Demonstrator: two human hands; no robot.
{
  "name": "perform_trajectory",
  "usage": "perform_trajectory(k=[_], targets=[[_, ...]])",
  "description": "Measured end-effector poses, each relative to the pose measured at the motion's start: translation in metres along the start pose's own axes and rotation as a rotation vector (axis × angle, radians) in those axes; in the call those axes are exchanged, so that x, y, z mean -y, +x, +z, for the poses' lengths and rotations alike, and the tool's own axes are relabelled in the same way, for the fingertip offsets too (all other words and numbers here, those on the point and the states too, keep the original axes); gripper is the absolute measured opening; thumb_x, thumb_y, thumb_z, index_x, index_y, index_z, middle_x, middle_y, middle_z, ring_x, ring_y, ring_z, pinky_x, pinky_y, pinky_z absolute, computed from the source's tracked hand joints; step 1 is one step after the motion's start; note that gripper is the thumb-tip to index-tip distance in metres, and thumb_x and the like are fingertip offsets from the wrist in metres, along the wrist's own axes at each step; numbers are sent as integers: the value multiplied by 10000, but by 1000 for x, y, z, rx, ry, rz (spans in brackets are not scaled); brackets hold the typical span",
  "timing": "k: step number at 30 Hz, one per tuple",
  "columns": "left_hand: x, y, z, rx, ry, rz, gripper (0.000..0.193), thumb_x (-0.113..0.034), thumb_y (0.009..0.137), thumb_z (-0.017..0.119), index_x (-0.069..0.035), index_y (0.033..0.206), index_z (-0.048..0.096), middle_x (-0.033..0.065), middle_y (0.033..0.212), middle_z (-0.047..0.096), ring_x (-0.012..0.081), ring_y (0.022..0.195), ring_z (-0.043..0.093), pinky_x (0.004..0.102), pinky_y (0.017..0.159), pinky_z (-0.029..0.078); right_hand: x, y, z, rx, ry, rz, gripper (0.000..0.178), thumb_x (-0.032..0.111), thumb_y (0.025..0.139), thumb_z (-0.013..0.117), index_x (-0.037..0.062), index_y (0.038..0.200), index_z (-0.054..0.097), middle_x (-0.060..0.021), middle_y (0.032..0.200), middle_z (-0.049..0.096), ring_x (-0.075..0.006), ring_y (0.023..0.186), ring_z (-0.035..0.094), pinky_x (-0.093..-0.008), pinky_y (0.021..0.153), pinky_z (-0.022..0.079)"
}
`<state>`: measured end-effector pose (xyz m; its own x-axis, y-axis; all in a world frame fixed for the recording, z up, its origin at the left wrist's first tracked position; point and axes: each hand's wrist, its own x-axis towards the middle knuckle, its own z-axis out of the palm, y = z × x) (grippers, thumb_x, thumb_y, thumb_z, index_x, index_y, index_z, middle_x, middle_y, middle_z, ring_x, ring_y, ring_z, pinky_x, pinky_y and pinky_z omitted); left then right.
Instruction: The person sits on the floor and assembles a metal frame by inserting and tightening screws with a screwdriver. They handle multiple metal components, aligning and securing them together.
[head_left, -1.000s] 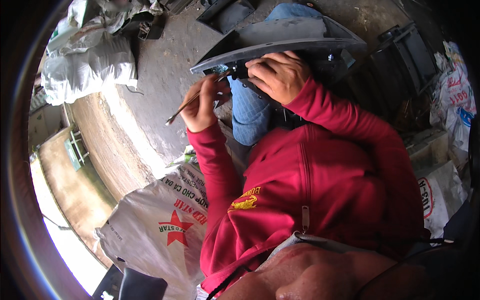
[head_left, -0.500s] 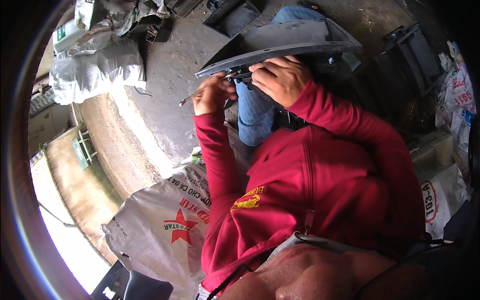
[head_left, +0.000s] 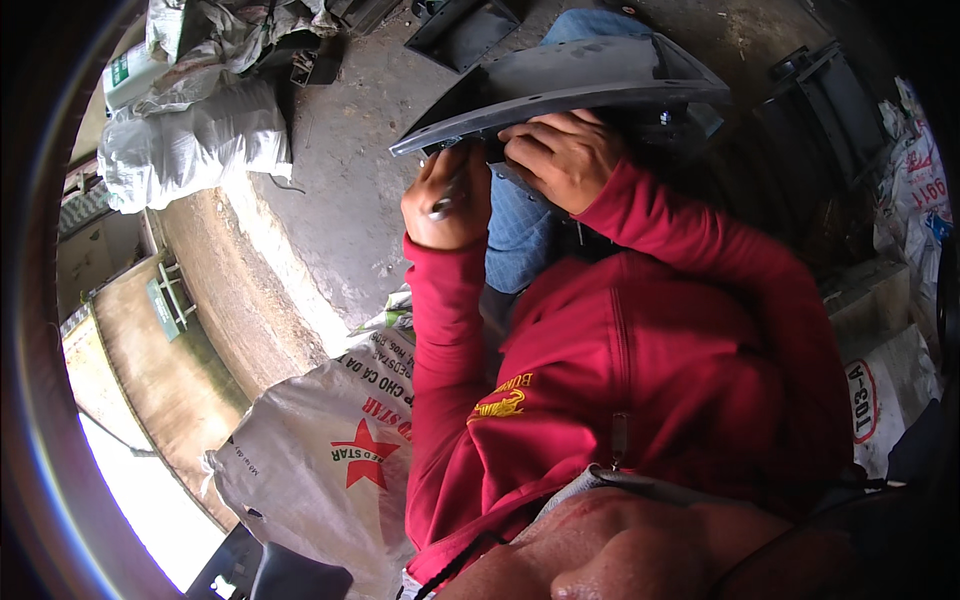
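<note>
A dark grey metal frame (head_left: 560, 75), wide and shallow with flanged edges, leans across my jeans-clad knees. My left hand (head_left: 447, 195) is closed below its left end, fingers partly hidden under the rim. A shiny wrench (head_left: 440, 208) is in that hand, its end poking out by the palm and its other end out of sight. My right hand (head_left: 565, 155) grips the frame's near edge at the middle, fingers curled over and behind it. A small bolt (head_left: 666, 118) shows under the rim farther right. What the wrench touches is hidden.
Similar dark metal frames (head_left: 462, 35) lie on the concrete floor beyond and at the right (head_left: 840, 110). White sacks (head_left: 200, 145) are piled at the upper left. Another printed sack (head_left: 310, 460) lies beside my left arm, and plastic bags (head_left: 912, 180) sit at the far right.
My left hand has turned and shifted slightly right; the wrench, which stuck out leftward, now points toward me. My right hand stays on the frame, which has barely moved.
</note>
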<state>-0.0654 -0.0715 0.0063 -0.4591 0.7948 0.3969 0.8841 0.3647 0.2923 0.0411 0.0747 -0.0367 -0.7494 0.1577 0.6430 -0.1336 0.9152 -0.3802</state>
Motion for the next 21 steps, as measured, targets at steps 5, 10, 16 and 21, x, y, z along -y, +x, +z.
perform_trajectory(k=[5,10,16,21], targets=[[0,4,12,79,-68,-141,248,-143,841,662,-73,1080,659,121,806,687,274,662,694,359,566,563,0,-1,3,22,8,29,107,206,835,594,141,909,636,25,954,677,-152,919,620,-321,842,445],[59,-34,20,-67,-1335,-875,294,-185,988,552,73,1088,652,119,788,682,217,630,661,326,570,568,-1,-1,6,-60,13,-1,71,196,832,604,146,879,624,37,947,674,-146,890,626,-320,832,448],[8,-25,-1,-151,-937,-593,204,-118,969,599,59,1046,666,140,793,696,195,636,681,295,564,559,-1,1,4,-55,13,6,75,185,814,633,148,878,622,42,925,672,-142,864,624,-323,801,461],[-1,-6,0,-78,-162,-164,106,-71,857,689,-52,959,705,157,807,697,293,660,701,346,554,544,0,1,0,-23,7,15,112,200,823,620,144,917,643,37,969,682,-158,902,626,-324,841,456]])
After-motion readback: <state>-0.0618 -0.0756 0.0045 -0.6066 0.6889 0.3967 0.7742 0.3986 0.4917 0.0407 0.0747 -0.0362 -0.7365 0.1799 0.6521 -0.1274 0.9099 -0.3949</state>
